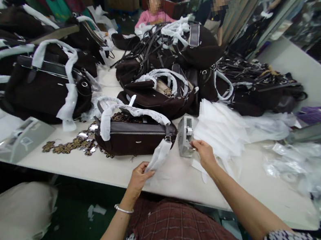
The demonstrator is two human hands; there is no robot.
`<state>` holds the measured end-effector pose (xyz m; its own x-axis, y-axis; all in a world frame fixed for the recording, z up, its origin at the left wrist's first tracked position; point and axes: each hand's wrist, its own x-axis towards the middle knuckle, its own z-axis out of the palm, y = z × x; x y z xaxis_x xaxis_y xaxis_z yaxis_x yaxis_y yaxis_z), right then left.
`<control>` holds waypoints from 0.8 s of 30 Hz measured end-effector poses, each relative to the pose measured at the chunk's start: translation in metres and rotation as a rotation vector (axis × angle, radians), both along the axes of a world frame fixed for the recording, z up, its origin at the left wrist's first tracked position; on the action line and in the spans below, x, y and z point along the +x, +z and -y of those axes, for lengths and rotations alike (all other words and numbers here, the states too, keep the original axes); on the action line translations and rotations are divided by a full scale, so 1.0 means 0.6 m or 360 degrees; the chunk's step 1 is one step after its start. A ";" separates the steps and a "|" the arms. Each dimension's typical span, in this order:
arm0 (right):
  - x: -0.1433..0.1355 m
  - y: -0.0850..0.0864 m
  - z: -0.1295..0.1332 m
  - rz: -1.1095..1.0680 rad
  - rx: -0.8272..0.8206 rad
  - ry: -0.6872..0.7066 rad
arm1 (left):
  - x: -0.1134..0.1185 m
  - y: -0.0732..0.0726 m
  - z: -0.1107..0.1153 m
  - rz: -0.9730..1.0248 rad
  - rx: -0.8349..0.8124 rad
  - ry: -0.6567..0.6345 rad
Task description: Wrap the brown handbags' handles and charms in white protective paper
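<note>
My left hand [141, 176] pinches the lower end of a white tissue wrap [159, 155], which hangs from the right end of a dark brown handbag [135, 139]. The bag stands on the table, its handles [144, 114] wound in white wrapping. My right hand [205, 152] is closed at the near edge of a grey tape dispenser [184, 137], just right of the bag. Whatever sits between those fingertips is too small to make out. A stack of white tissue sheets [219, 126] lies beyond the right hand.
Several dark handbags [45, 86] crowd the table's left and back. Brown patterned discs [73, 147] lie left of the near bag, by a clear-and-grey dispenser [23, 140]. Crumpled clear plastic [316, 175] covers the right side. Two people [154, 15] are across the table.
</note>
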<state>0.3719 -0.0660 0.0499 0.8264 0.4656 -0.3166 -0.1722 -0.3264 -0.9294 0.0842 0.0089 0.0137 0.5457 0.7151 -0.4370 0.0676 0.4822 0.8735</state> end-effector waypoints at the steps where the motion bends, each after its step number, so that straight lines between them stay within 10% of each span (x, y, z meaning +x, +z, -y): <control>1: -0.007 0.007 0.008 0.0048 0.0055 -0.0027 | 0.000 0.000 0.000 0.0003 -0.0010 -0.0005; 6: -0.038 0.019 0.049 -0.0212 0.0198 -0.0029 | 0.003 -0.002 -0.002 0.0053 -0.0056 0.0013; 16: -0.048 -0.076 0.071 -0.0215 -0.0096 0.0127 | 0.005 -0.012 0.001 0.0185 -0.0205 0.0034; 20: -0.083 -0.042 0.080 -0.0136 -0.0134 0.0391 | 0.007 -0.004 0.005 0.0223 -0.0254 0.0038; 24: -0.167 0.028 0.047 0.0092 0.0062 0.1143 | 0.010 0.002 0.010 0.0225 -0.0227 0.0060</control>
<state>0.2719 -0.0940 0.0667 0.3269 0.9103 -0.2537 0.1219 -0.3069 -0.9439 0.0900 0.0029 0.0151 0.5826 0.6726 -0.4562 -0.0714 0.6015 0.7957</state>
